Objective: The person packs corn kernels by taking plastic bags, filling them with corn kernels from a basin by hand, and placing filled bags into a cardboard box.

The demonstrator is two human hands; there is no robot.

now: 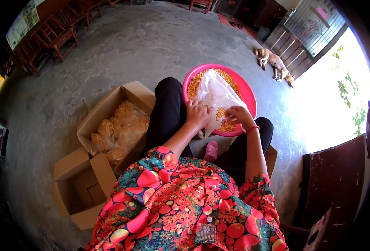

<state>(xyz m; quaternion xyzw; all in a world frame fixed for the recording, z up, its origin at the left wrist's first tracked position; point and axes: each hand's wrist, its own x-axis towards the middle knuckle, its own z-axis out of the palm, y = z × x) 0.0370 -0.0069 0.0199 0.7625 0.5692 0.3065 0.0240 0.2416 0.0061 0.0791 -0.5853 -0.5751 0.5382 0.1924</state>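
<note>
We see some filled bags (pixel 124 121) lying together inside the cardboard box (pixel 140 93), at the left side of our legs, so this portion looks done. Many loose yellow pieces (pixel 229 79) are in the pink basin (pixel 250 97) above our lap, and we judge that this portion is left; the exact share we cannot tell. The white plastic bag (pixel 218 90) lies over the basin, with some pieces near its lower part. Our left hand (pixel 198 113) holds this bag with bent fingers. Our right hand (pixel 241 116) is beside it, with fingers curled narrowly; whether they hold any piece, we cannot tell.
</note>
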